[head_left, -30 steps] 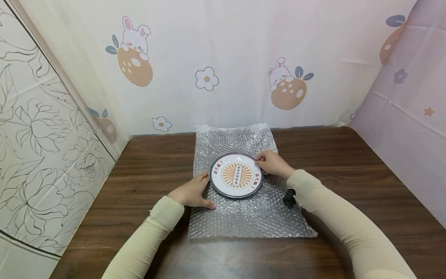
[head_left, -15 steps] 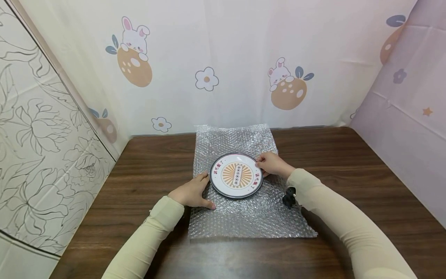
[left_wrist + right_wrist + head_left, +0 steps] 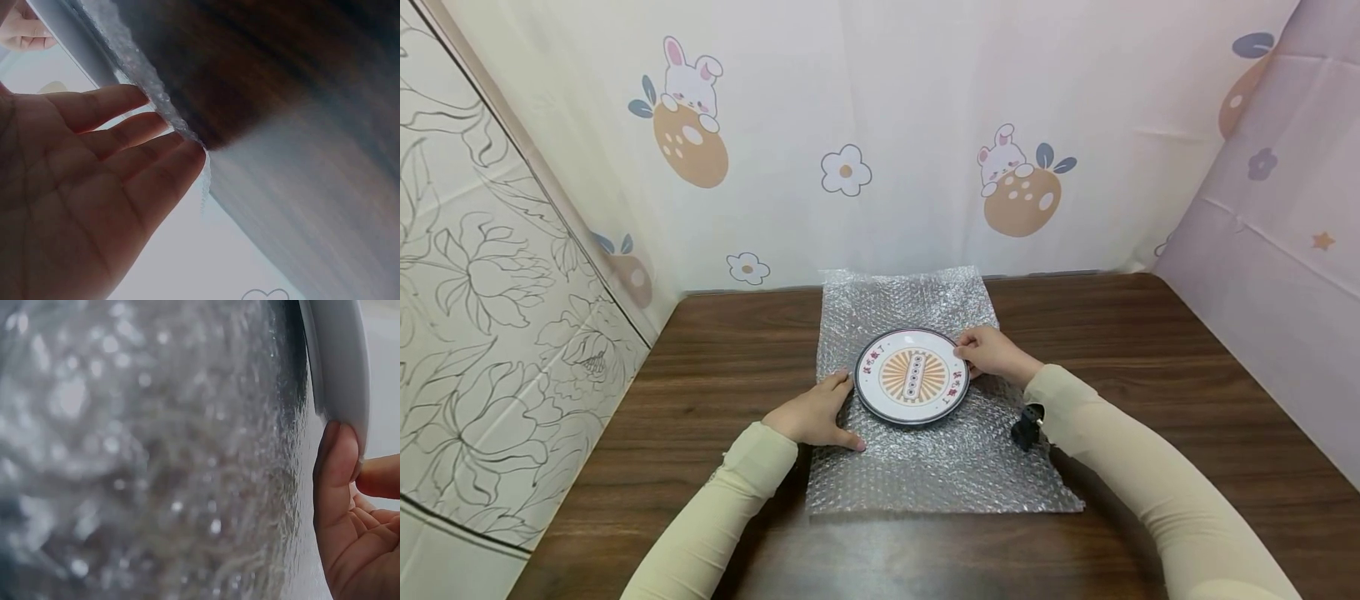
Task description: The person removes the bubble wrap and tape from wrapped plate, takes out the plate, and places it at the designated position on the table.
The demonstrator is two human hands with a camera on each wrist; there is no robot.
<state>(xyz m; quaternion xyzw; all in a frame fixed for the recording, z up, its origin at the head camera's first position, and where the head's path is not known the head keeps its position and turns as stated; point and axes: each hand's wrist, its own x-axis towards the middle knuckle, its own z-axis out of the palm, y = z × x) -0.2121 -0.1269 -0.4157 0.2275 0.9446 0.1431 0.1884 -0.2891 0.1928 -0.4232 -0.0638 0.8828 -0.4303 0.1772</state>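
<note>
A round white plate [image 3: 913, 377] with a dark rim, red characters and an orange sunburst lies on a sheet of bubble wrap [image 3: 917, 479]. My right hand [image 3: 996, 354] pinches the plate's right edge between thumb and fingers. Seen from the right wrist, the plate's pale underside [image 3: 342, 369] stands a little above the wrap where the fingertips grip it. My left hand [image 3: 812, 414] lies at the left of the plate with its fingers spread, the forefinger close to the rim. In the left wrist view, its fingertips touch the edge of the wrap [image 3: 147, 75].
Brown wood-grain table [image 3: 722, 358] surrounds the wrap. A pale curtain [image 3: 910, 208] printed with rabbits hangs along the back edge. Line-drawn flower panels [image 3: 497, 292] stand on the left, a lilac cloth [image 3: 1285, 250] on the right. A small black object [image 3: 1027, 427] sits under my right cuff.
The plate has shifted slightly to the right, together with my right hand. My left hand stays in nearly the same place beside it.
</note>
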